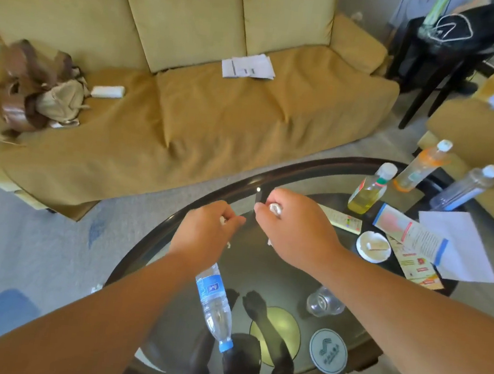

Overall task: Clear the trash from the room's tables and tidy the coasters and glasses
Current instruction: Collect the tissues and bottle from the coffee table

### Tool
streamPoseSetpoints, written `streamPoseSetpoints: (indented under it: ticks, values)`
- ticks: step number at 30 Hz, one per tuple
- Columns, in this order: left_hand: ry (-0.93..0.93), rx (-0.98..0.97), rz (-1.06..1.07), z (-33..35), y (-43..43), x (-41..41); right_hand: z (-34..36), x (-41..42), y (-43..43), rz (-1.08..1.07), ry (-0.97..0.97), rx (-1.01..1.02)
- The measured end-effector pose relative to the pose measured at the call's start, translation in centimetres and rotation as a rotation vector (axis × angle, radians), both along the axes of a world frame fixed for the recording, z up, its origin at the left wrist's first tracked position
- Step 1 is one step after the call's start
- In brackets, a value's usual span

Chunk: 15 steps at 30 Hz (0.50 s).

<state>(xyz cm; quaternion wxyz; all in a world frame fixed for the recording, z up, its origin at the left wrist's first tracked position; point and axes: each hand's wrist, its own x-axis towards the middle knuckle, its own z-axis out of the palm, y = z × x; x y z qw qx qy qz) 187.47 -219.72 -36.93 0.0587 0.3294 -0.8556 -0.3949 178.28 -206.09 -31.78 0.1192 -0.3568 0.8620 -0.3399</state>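
Single head-worn wide-angle cam, no second view to overlap. It looks forward and steeply down from above the near edge of the glass table [327,168]. Both forearms reach in from the bottom corners, close to the lens. Sofa [186,113] fills the far side; edges show barrel distortion.

This is a sitting room, in a home or perhaps a hotel room. A long mustard three-seat sofa [187,104] stands on pale carpet [36,241], with a bag [42,95] at its left end and papers [247,66] on a seat cushion. In front is an oval glass-topped coffee table [261,267] with a dark rim, bearing bottles, leaflets [410,243], a remote [341,219] and a coaster [328,350]. A matching armchair [482,144] stands at the right, beside a dark side table [436,54].
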Motion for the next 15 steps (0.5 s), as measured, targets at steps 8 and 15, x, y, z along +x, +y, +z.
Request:
streamPoseSetpoints:
  ticks: [8,15]
  values:
    - [0.151,-0.013,0.049,9.2,2.3,1.3,7.5,1.6,2.1,0.022,0.07,-0.086]
    - [0.25,-0.156,-0.04,17.6,4.8,0.9,15.2,2.1,4.6,0.019,0.204,-0.131]
